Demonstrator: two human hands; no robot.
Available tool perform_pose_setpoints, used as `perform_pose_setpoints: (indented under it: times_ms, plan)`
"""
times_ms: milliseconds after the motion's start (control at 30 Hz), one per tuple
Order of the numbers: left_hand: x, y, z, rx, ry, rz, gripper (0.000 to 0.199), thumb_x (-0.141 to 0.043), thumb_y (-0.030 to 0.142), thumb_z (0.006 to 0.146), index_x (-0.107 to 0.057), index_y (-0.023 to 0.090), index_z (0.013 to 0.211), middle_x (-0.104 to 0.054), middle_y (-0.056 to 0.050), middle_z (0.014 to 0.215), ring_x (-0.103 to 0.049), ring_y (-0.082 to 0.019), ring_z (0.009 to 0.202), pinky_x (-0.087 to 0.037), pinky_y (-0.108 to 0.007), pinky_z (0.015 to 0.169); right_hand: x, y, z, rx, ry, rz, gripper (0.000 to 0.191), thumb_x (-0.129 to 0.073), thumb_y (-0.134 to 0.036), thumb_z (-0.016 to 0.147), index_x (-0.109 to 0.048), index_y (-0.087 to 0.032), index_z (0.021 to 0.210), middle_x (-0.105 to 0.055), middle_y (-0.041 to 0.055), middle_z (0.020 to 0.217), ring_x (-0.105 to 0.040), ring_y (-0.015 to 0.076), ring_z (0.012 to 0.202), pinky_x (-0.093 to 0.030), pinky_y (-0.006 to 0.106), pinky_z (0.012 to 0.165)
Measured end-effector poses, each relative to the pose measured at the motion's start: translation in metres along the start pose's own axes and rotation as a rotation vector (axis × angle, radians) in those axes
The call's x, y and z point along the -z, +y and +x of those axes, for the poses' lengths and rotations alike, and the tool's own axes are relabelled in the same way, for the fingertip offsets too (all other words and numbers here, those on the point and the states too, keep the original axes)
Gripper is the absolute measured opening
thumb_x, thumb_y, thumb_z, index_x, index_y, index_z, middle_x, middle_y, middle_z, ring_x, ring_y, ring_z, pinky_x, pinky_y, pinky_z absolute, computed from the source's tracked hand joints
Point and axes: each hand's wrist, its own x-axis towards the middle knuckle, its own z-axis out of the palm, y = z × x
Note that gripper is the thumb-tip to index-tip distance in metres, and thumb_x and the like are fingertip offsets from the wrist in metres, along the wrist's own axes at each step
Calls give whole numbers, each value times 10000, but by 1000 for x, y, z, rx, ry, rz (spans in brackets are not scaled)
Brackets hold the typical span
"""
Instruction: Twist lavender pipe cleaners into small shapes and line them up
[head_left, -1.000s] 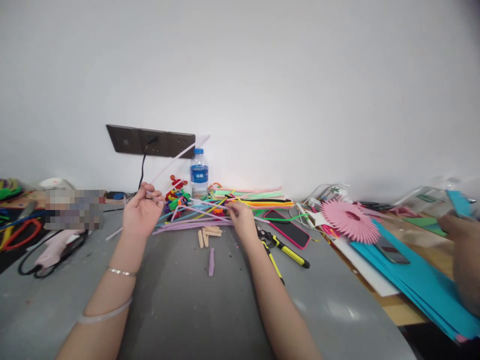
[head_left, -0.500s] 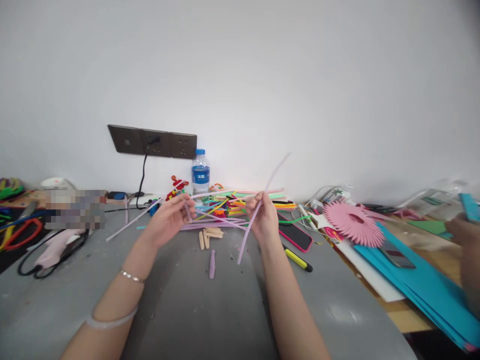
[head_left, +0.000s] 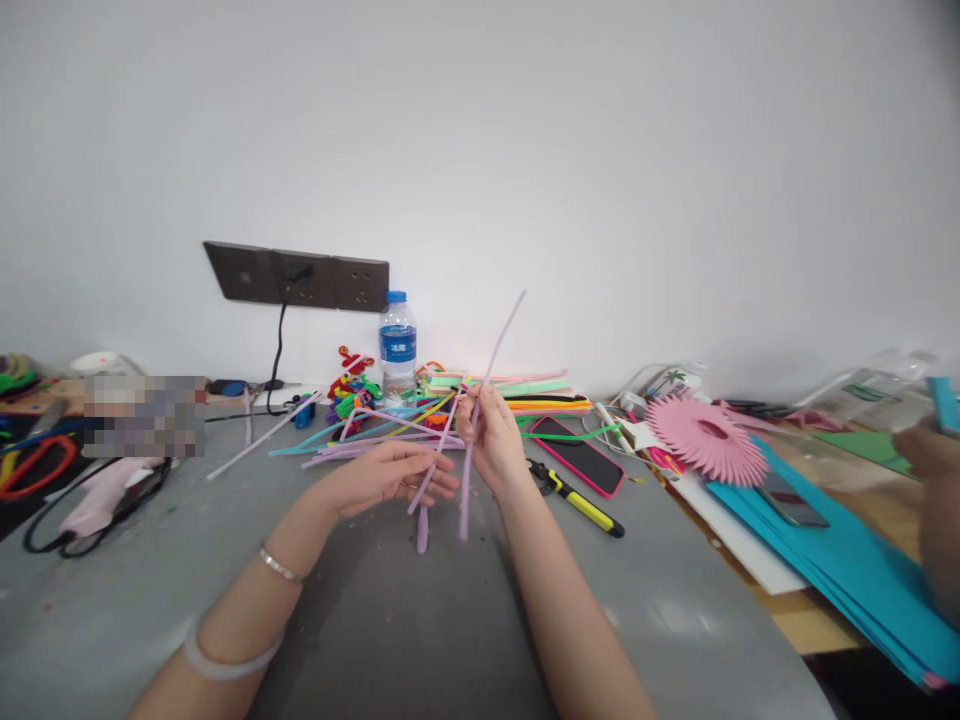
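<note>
Purple stem (head_left: 500, 340) pinched in my right hand (head_left: 495, 440), left hand (head_left: 379, 475) hold unclear; nearer than the bottle (head_left: 397, 350), one bundle (head_left: 422, 532) seems shaped, loose stems (head_left: 337, 454) unworked.

Head view: I see the right hand (head_left: 495, 440) pinching a lilac stem (head_left: 466, 490); a second stem (head_left: 445, 430) crosses the left hand's (head_left: 394, 472) extended fingers. Bottle (head_left: 397, 345) upright behind.

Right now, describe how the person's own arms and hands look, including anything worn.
The left hand and right hand are ungloved. The left forearm is sleeveless, with a thin silvery bracelet near the hand and a whitish band farther up. The right forearm is sleeveless too, showing neither.
</note>
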Motion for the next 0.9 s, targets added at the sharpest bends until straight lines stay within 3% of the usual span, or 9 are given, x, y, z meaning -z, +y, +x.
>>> perform_pose_setpoints:
  times_ms: [100,200,300,400,500,633,900]
  plan:
    - [-4,-2,2,16,-15,-25,339,-623,402,869,-689,134,1064,-721,-174,1082,-694,-253,968,-517,-346,843,-4,1,-1,8,36,57,221,-668,-407,808,-578,-206,830,-593,-41,622,-530,81,515,-438,192,490]
    - [-5,-2,4,-48,67,-61,299,-663,370,843,-703,126,1013,-734,-161,1029,-697,-241,936,-522,-346,845,-6,1,0,-57,111,140,196,-668,-378,808,-580,-212,865,-595,-42,663,-544,78,550,-463,186,516]
    - [-1,-2,6,-130,175,-57,285,-677,359,831,-709,121,985,-737,-151,982,-705,-229,872,-530,-329,805,-5,0,2,-128,132,183,166,-663,-339,813,-566,-225,886,-534,-63,654,-462,56,489,-409,159,450]
    - [3,-2,6,-166,229,-25,287,-679,358,828,-709,130,1000,-733,-151,1001,-698,-242,911,-530,-321,791,-1,-1,3,-127,85,201,134,-640,-328,827,-562,-230,874,-426,-82,624,-279,43,401,-296,156,365]
    - [1,-3,7,-96,182,-38,294,-674,371,831,-710,140,1009,-729,-147,1029,-694,-238,932,-534,-307,778,-1,1,3,-74,70,224,123,-617,-338,838,-568,-234,881,-328,-88,610,-170,51,395,-234,165,353]
    - [-4,-7,8,-11,77,-12,328,-639,405,854,-702,139,1035,-732,-154,1027,-704,-233,907,-541,-297,753,-5,6,1,-13,94,154,140,-590,-381,852,-556,-249,888,-275,-81,613,-185,69,416,-248,184,384]
    - [-6,-7,7,21,56,26,303,-706,329,810,-690,142,1049,-731,-156,1042,-716,-230,885,-544,-286,742,-13,5,-3,24,49,124,160,-609,-379,838,-530,-251,891,-290,-88,584,-161,68,401,-197,206,395]
